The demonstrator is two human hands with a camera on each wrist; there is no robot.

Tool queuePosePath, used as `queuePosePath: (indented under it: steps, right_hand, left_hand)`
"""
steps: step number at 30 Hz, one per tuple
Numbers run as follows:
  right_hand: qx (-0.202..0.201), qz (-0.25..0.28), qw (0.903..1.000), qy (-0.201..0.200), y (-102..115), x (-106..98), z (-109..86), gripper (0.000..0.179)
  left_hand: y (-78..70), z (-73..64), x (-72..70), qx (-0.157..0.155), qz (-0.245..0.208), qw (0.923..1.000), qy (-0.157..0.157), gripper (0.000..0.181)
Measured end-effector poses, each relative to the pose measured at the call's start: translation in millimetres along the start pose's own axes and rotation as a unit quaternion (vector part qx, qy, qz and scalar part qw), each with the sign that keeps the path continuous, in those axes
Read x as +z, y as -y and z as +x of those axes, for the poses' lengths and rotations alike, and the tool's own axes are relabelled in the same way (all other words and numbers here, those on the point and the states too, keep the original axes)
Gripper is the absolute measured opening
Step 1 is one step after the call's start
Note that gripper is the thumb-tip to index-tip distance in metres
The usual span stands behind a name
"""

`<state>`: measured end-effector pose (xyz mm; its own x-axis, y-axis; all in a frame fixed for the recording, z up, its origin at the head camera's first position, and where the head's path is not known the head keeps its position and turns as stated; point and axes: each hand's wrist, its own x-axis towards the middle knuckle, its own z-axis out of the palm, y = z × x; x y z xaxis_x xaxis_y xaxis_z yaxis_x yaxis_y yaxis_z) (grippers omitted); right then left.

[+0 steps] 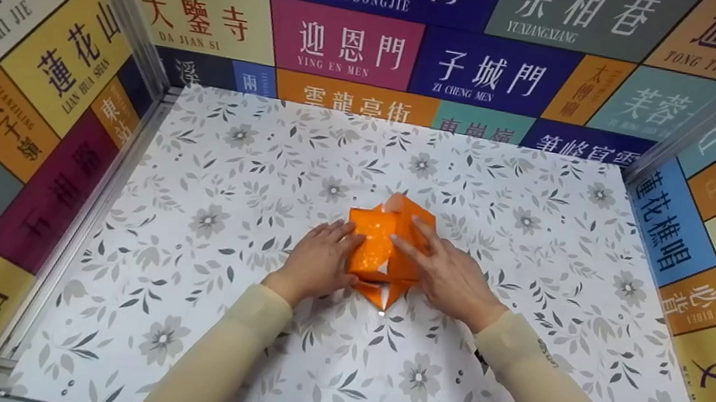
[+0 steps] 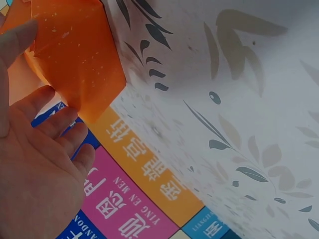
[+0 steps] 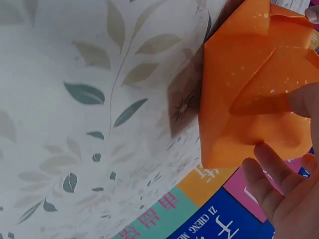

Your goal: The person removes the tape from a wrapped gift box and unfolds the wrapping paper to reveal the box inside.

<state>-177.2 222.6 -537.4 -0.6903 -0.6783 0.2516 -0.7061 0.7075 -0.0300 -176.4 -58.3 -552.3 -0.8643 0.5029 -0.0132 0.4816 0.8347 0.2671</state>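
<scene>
An orange folded-paper box (image 1: 371,244) with pale flecks rests on the floral tabletop. A pointed flap (image 1: 380,295) sticks out on its near side. My left hand (image 1: 320,262) is against the box's left side, its thumb on the paper and fingertips along the edge in the left wrist view. My right hand (image 1: 456,273) lies at the right side with spread fingers on the paper. Fingertips of that right hand (image 3: 294,194) touch the orange face close to a small dent in the right wrist view. The inside of the box is hidden.
White floral-patterned paper (image 1: 210,219) covers the tabletop. Panels with coloured blocks of large characters (image 1: 344,43) stand at the back and both sides. A metal frame rail (image 1: 78,226) runs along the left edge.
</scene>
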Motion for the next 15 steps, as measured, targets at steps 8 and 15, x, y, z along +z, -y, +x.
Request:
queuePosePath:
  steps: [8, 15]
  right_hand:
    - [0.014, 0.007, 0.9996, -0.024, -2.4, -11.0, 1.8, 0.061]
    - [0.040, 0.001, 0.9920, -0.120, -6.6, -19.7, 0.8, 0.028]
  left_hand:
    - [-1.2, 0.4, -0.4, -0.005, 0.003, 0.9999, -0.013, 0.072]
    - [0.6, 0.2, 0.0, -0.008, 0.001, 0.9998, -0.015, 0.072]
